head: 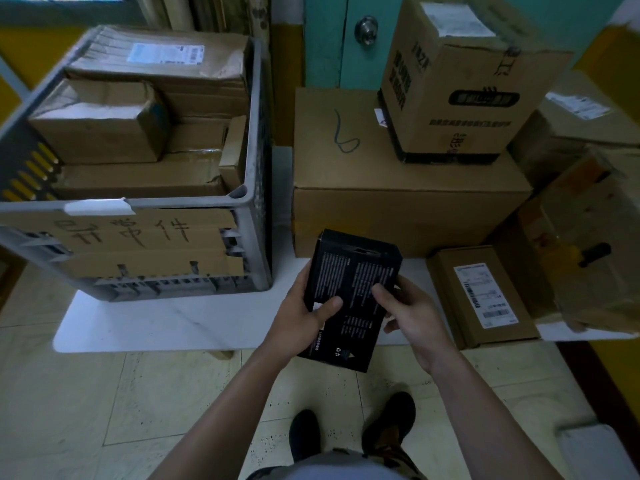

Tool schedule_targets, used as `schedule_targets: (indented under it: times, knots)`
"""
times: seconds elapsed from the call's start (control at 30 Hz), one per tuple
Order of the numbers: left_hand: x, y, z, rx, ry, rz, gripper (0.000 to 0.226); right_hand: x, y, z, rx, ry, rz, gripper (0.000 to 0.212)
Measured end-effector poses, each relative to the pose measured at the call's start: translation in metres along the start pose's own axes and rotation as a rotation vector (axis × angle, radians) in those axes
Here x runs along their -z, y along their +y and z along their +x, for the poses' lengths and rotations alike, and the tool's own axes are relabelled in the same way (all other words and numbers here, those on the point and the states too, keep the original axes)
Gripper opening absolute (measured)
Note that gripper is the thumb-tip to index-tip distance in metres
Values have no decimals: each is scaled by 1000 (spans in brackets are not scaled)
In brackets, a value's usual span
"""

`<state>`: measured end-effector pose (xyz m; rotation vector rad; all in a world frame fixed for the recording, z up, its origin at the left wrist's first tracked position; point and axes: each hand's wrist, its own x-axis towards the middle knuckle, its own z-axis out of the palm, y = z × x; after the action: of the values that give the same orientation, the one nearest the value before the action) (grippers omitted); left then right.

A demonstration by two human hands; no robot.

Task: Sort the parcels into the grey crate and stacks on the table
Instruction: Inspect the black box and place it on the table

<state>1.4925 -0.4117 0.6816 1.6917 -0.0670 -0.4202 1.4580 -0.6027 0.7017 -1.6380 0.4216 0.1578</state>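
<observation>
Parcels [104, 133] of brown card fill the grey crate [194, 201] at left on the bench [173, 320]; the black box [356, 271] is held above the bench edge, left grip [298, 313] and right grip [412, 313] each curled round a long side, thumbs on top; it looks light, stiff, slick-faced, so holding by the edges suits; stacked cartons [398, 188] stand right.
</observation>
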Motion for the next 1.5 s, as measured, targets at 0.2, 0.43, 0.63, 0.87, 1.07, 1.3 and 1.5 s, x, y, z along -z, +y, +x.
schedule_targets:
  times: [0.2, 0.43, 0.63, 0.87, 1.07, 1.3, 1.5]
  knots:
    - [0, 6, -1, 45, 99, -44, 53, -1, 8, 1, -3, -115, 27, 82]
    - [0, 2, -3, 101, 28, -110, 54, -4, 11, -1, -58, 35, 107, 58]
    - [0, 2, -4, 133, -11, -189, 61, -1, 15, 1, -80, 64, 144, 52]
    - [9, -5, -8, 133, -202, -209, 109, -1, 20, 8, -110, 142, 173, 51]
    - [9, -7, -8, 97, -289, -189, 127, -1, 20, 11, -120, 119, 167, 41]
    - [9, -10, -4, 93, -181, -185, 118, 1, 11, -2, -25, -175, 126, 71]
    - [11, -13, -2, 73, -147, -188, 111, 4, 10, -7, 32, -331, -32, 98]
